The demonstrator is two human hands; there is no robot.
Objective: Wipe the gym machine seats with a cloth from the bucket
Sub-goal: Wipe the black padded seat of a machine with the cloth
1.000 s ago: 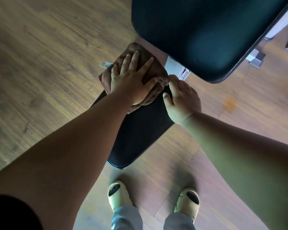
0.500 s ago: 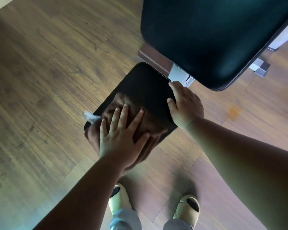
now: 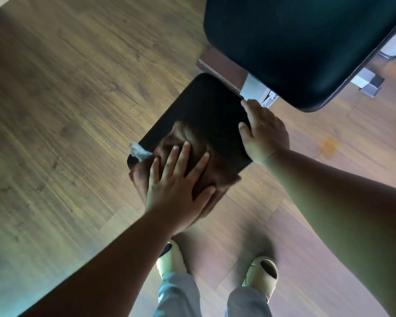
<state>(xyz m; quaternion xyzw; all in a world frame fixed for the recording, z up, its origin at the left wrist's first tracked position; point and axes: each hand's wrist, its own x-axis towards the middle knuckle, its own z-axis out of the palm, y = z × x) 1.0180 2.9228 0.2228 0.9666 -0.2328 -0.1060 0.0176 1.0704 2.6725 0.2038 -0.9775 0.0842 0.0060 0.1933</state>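
Floor (image 3: pixel 55 110): wood plank, with an orange stain to the right of the machine.

Backrest (image 3: pixel 306 42): large dark pad, upper right, tilted over the frame (image 3: pixel 254 90). No cloth on it at present.

Seat (image 3: pixel 206 115): smaller dark pad, below and left of the backrest, one corner pointing up-frame. The far half looks bare; whether it is damp cannot be told.

Cloth (image 3: pixel 192 143): brown, bunched, lying on the near corner of the seat and hanging over the near edge. A pale tag (image 3: pixel 138 152) sticks out at the left edge.

Left hand (image 3: pixel 181 186): flat on the cloth, fingers spread and straight, pressing it down against the seat. Not a clutch, just palm pressure.

Right hand (image 3: pixel 261 133): on the right edge of the seat, fingers curled over the edge, thumb on the top face. It holds the seat, probably to steady it.

Shoes (image 3: pixel 263 273): person stands just before the near corner.

Bucket: not in view.

Step in hand, by my reading: wiping the seat, stroke at its near end.

Next move calls for: pushing the cloth out toward the far corner or along the uncovered right side, where the right hand would have to give way. After that, the backrest probably wants the same treatment. Cloth overhang may drag off the edge if pressure slackens.
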